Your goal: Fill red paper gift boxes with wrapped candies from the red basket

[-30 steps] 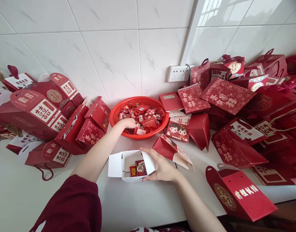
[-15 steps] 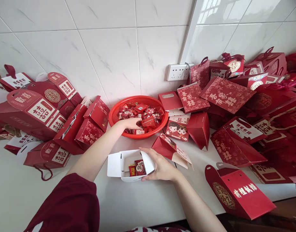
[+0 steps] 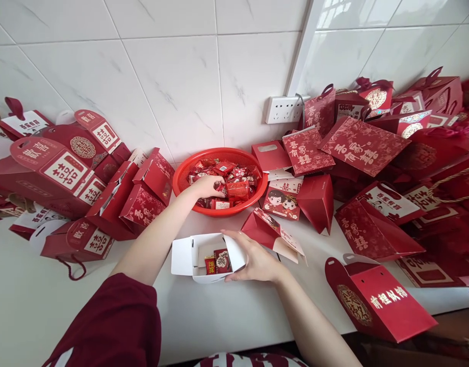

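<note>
In the head view a red plastic basket [image 3: 181,195] holds a heap of wrapped candies [image 3: 238,190]. My left hand [image 3: 210,186] reaches into the heap, its fingers curled round a red-and-white wrapped candy; part of the grip is lost among the other sweets. Nearer to me, my right hand [image 3: 253,257] is wrapped round the right side of a small paper box [image 3: 204,279], white inside, with its top open toward me and a flap out to the left. Inside the box lie a dark red packet [image 3: 222,261] and a smaller red-and-yellow packet [image 3: 210,265].
Red gift boxes [image 3: 62,168] crowd the left side. More red boxes and bags [image 3: 366,145] are piled on the right, with one red box [image 3: 387,300] at the front edge. A socket strip [image 3: 284,109] is on the tiled wall behind the white table [image 3: 215,321].
My left hand has drawn its fingers together in the candy heap and shifted slightly left. The right hand and the paper box have stayed put; the view has tilted slightly.
</note>
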Demonstrator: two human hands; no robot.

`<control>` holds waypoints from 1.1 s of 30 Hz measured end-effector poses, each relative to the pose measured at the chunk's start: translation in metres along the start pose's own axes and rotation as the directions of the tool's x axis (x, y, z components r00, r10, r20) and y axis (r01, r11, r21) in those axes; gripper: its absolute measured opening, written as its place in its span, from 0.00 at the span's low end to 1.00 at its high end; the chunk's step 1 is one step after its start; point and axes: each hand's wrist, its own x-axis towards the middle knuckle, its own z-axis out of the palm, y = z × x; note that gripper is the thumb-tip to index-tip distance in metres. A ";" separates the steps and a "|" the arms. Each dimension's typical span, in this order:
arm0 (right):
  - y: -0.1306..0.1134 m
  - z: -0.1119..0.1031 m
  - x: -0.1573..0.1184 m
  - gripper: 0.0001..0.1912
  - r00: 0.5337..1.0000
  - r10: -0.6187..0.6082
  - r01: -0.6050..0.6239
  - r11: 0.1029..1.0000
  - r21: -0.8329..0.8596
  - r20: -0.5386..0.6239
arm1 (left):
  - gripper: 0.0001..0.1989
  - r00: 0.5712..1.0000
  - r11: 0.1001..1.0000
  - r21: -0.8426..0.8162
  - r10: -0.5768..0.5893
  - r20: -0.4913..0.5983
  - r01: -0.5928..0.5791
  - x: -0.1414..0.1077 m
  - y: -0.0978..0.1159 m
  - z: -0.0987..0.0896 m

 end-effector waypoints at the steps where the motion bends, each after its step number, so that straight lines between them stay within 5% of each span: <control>1: 0.000 0.000 0.000 0.56 1.000 -0.002 0.002 1.000 0.001 -0.001 | 0.22 0.999 1.000 0.009 -0.008 -0.048 0.009 -0.001 0.000 -0.001; 7: -0.004 -0.002 0.000 0.55 1.000 -0.019 0.019 1.000 -0.006 0.007 | 0.15 0.958 1.000 0.011 -0.009 -0.288 0.013 -0.011 0.014 -0.009; 13: -0.005 -0.002 -0.001 0.55 1.000 -0.027 0.027 0.999 -0.033 0.000 | 0.16 0.868 0.993 -0.109 -0.021 -0.496 -0.038 -0.039 0.032 -0.027; 17: -0.002 -0.002 -0.002 0.54 0.999 -0.046 0.045 0.998 -0.054 -0.006 | 0.16 0.880 0.951 -0.234 0.073 -0.470 -0.204 -0.090 0.056 -0.035; 21: -0.001 -0.001 -0.003 0.53 0.999 -0.043 0.043 0.997 -0.060 -0.012 | 0.13 0.935 0.923 -0.275 0.181 -0.305 -0.269 -0.148 0.085 -0.030; 25: 0.000 0.000 -0.005 0.54 0.998 -0.055 0.054 0.998 -0.044 -0.018 | 0.12 0.987 0.994 -0.028 0.104 -0.121 -0.109 -0.190 0.094 -0.009; 29: 0.000 0.002 -0.007 0.55 0.999 -0.045 0.043 0.998 -0.049 -0.026 | 0.19 0.976 0.989 0.096 -0.094 -0.196 0.114 -0.219 0.092 0.011; 31: -0.001 0.002 -0.008 0.56 0.999 -0.046 0.045 0.998 -0.043 -0.028 | 0.24 0.926 0.979 -0.015 -0.195 -0.323 0.201 -0.232 0.093 0.017; 33: -0.004 0.002 -0.010 0.55 0.998 -0.051 0.050 0.998 -0.027 -0.036 | 0.27 0.807 0.932 -0.172 -0.364 -0.466 0.321 -0.245 0.094 0.023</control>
